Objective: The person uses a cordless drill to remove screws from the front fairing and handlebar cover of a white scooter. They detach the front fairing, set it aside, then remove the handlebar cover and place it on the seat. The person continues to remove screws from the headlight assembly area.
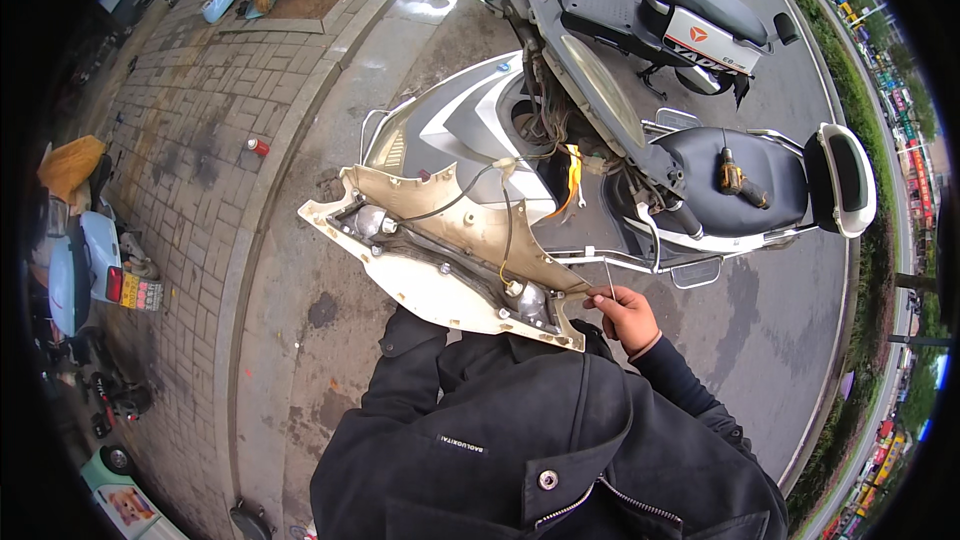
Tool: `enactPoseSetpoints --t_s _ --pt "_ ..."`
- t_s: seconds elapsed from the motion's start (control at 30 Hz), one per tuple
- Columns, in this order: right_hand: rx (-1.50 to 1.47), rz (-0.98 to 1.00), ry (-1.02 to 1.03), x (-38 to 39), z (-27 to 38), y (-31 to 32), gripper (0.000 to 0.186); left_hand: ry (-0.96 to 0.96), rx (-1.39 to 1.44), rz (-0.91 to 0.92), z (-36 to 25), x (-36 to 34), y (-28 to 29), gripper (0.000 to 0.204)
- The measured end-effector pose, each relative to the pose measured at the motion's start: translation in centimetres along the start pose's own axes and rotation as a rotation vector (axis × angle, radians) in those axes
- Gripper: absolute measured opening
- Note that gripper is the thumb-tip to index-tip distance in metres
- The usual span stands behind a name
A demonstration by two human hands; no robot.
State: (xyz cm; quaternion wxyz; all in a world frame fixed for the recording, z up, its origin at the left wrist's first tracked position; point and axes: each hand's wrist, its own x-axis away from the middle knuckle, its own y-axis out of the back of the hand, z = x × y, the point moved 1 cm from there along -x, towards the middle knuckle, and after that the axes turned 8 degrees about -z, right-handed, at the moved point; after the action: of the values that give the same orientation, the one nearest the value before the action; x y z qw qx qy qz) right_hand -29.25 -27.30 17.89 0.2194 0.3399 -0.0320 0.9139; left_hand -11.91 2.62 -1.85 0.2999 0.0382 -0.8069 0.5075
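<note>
A cream scooter front panel (420,285) lies inner side up against my lap, with one lamp housing (370,222) near its left end and another (530,302) near its right. Dark wires (510,225) run from the lamps toward the scooter's exposed steering column. My left hand is hidden under the panel; only its black sleeve (412,338) shows. Beside the panel's right end, my right hand (630,320) is closed, thumb against fingers, on a thin metal rod (609,278) that points up and away. What the rod belongs to is too small to tell.
The partly stripped scooter (470,125) stands directly ahead. A cordless drill (738,180) rests on its black seat (690,155). Another scooter (690,30) is parked beyond. At left are a curb (265,210), a red can (258,146) on the paving and parked scooters (95,250).
</note>
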Motion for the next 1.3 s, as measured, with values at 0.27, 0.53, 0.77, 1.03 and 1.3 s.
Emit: enactPoseSetpoints --t_s 0.27,0.53,0.77,1.03,1.3 --pt "0.093 0.170 -0.006 -0.1 -2.4 -2.4 0.030 0.022 0.014 -0.028 0.7 1.0 1.7 0.070" --pt "0.082 0.210 -0.026 -0.4 -4.2 -3.2 0.029 0.026 0.005 -0.028 0.1 0.4 2.6 0.070" --pt "0.141 0.217 0.023 -0.6 -6.0 -4.0 0.028 0.021 -0.007 -0.019 -1.7 -0.6 3.2 0.069" --pt "0.226 0.311 0.091 -0.3 -6.6 -2.8 0.028 0.002 -0.004 -0.019 -1.6 -0.7 3.7 0.068" --pt "0.118 0.374 0.012 -0.6 -8.7 -1.3 0.029 -0.035 -0.011 -0.047 -0.3 1.5 4.1 0.068"
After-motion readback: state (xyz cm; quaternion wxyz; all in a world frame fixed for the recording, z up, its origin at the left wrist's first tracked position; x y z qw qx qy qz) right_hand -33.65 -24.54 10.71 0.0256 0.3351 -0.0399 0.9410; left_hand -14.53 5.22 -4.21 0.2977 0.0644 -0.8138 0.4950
